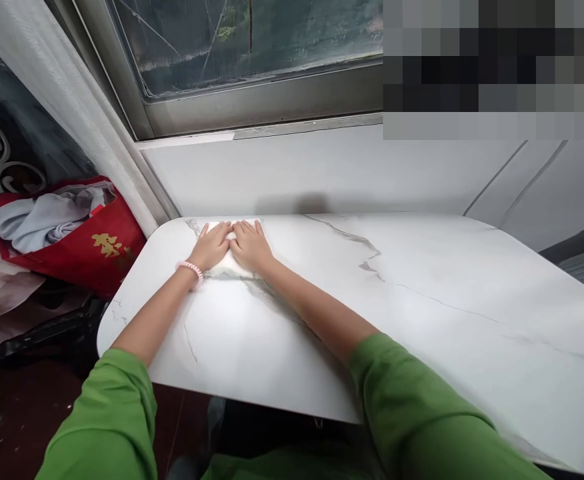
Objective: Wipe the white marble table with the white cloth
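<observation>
Together, left hand and right hand, fingers loosely spread, press one white cloth-like piece atop one table.

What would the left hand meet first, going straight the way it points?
Probably the right hand: it lies right beside the left hand, though whether the two touch is hard to tell.

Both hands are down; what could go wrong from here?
The soft-looking white piece under the left hand and right hand lies near the far edge of the white grey-veined table; a forward push might carry it over. The pink bumpy bracelet on the left wrist sits close and could catch it.
</observation>
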Action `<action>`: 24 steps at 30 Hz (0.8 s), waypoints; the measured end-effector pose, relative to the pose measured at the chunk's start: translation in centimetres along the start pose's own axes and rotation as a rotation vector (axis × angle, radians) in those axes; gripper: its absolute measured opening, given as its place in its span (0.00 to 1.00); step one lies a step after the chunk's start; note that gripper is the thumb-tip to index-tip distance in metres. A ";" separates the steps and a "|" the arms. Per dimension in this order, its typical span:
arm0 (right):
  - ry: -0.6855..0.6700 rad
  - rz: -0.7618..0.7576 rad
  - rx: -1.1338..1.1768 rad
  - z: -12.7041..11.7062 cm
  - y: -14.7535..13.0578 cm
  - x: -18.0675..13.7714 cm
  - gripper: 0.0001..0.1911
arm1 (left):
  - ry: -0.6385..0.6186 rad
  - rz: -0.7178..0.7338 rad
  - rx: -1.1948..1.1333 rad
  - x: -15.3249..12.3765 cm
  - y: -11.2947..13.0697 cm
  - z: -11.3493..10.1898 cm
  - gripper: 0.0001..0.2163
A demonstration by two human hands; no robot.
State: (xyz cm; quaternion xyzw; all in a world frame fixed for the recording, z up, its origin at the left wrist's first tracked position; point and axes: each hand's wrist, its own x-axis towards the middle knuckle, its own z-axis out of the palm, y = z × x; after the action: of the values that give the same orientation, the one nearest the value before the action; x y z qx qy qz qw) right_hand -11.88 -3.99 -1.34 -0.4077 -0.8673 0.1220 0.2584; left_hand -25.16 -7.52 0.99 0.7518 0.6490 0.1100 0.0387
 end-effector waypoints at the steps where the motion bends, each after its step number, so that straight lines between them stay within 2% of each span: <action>1: 0.001 0.010 0.006 0.3 0.3 1.1 0.22 | 0.015 0.002 -0.011 1.1 -0.7 0.0 0.23; 7: 0.058 0.044 0.005 1.7 1.8 5.5 0.22 | 0.062 0.010 -0.048 5.6 -3.4 0.4 0.22; 13: 0.079 0.063 -0.021 2.0 2.4 6.7 0.22 | 0.053 0.043 -0.038 7.3 -4.2 0.5 0.20; 18: 0.068 0.042 -0.023 1.7 2.1 5.5 0.22 | 0.037 -0.005 0.021 5.9 -3.2 0.5 0.21; 24: 0.016 0.029 -0.007 1.0 -0.8 0.9 0.25 | 0.005 -0.044 0.064 0.5 -1.2 0.2 0.23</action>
State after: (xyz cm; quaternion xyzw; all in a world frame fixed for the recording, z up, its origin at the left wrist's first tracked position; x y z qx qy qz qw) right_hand -13.41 -3.78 -1.52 -0.4222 -0.8595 0.1195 0.2624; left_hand -26.18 -6.80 0.62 0.7378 0.6688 0.0900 0.0152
